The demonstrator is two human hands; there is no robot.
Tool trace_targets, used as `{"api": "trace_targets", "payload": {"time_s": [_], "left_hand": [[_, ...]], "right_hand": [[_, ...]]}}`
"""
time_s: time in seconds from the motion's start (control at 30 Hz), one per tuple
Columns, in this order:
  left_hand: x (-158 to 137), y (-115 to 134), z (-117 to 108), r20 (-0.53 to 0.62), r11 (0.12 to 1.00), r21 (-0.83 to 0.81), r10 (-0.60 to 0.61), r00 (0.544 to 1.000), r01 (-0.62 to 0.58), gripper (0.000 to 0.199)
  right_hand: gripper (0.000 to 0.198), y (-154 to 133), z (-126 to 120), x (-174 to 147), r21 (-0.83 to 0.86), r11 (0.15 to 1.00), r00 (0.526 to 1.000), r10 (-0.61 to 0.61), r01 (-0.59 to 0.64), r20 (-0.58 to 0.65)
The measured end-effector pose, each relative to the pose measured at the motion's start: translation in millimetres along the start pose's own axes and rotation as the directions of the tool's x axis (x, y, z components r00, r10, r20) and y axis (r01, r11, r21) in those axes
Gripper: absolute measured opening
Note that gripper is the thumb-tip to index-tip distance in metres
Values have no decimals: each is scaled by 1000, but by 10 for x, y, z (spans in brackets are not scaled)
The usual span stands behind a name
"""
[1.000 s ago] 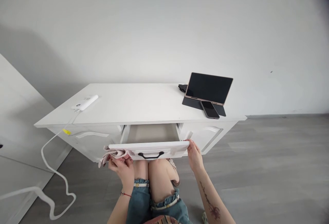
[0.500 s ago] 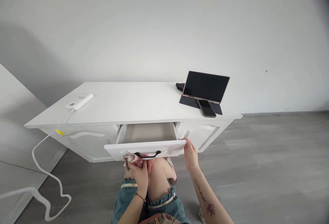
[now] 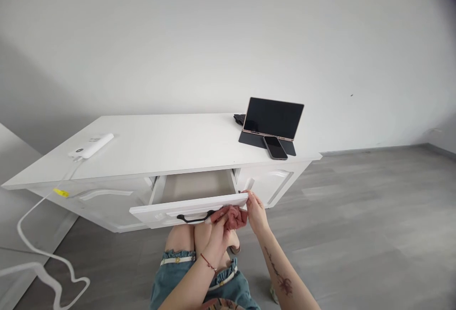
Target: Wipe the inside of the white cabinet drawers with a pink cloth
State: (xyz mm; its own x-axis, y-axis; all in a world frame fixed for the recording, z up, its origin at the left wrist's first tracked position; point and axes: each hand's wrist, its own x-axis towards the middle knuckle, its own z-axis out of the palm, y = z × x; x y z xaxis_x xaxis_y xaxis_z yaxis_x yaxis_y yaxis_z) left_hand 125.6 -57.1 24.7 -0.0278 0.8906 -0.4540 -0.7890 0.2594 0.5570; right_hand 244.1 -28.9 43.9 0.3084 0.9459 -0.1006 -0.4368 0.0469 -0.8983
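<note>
My left hand point(image 3: 219, 238) is closed on a crumpled pinkish-red cloth point(image 3: 236, 218), pressed against the right part of the drawer front, just right of the black handle point(image 3: 195, 218). The white drawer point(image 3: 156, 214) is pulled out of the cabinet, and its pale inside shows nothing lying in it. My right hand point(image 3: 255, 210) grips the right end of the drawer front, fingers over the top corner. Part of the cloth lies close beside that hand.
On the white cabinet top point(image 3: 171, 144) stand a tablet point(image 3: 273, 118) on a dark folding stand, a phone point(image 3: 275, 148) and a dark folded object point(image 3: 239, 119). A white power bank point(image 3: 93, 146) with a white cable point(image 3: 26, 215) is at the left. Grey floor point(image 3: 356, 215) extends right.
My left hand has moved the cloth rightward along the drawer front, from under the handle to beyond its right end. My right hand keeps its hold on the corner. The view has shifted slightly right.
</note>
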Motion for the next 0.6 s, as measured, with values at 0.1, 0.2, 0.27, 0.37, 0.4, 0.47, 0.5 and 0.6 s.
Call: {"api": "trace_targets", "payload": {"time_s": [0.1,0.2,0.27,0.37,0.4,0.47,0.5,0.6], "left_hand": [[-39,138,77,66,969,-168,-173,983,182,21],[-61,306,75,126,924,-255,-260,957,285,25],[-66,414,34,186,882,-328,-291,939,338,26],[-74,586,-83,267,880,-339,-249,931,332,23],[-79,651,-133,289,887,-327,-235,928,327,23],[-91,786,-244,308,893,-315,-224,925,322,26],[-97,855,-301,308,895,-318,-216,927,314,27],[-109,1044,-471,297,900,-331,-184,937,282,29]], "right_hand": [[30,-26,-19,5,12,1000,1000,18,-18,18],[33,-27,-19,3,9,998,997,59,-60,40],[32,-23,-10,2,0,999,998,44,-44,43],[31,-22,-7,8,-17,1000,999,-21,21,29],[31,-22,-11,12,-26,999,999,-26,27,26],[31,-18,-27,20,-31,999,999,-19,20,27],[31,-14,-36,24,-29,999,999,-17,18,30],[30,0,-52,25,-29,999,999,-25,27,47]]}}
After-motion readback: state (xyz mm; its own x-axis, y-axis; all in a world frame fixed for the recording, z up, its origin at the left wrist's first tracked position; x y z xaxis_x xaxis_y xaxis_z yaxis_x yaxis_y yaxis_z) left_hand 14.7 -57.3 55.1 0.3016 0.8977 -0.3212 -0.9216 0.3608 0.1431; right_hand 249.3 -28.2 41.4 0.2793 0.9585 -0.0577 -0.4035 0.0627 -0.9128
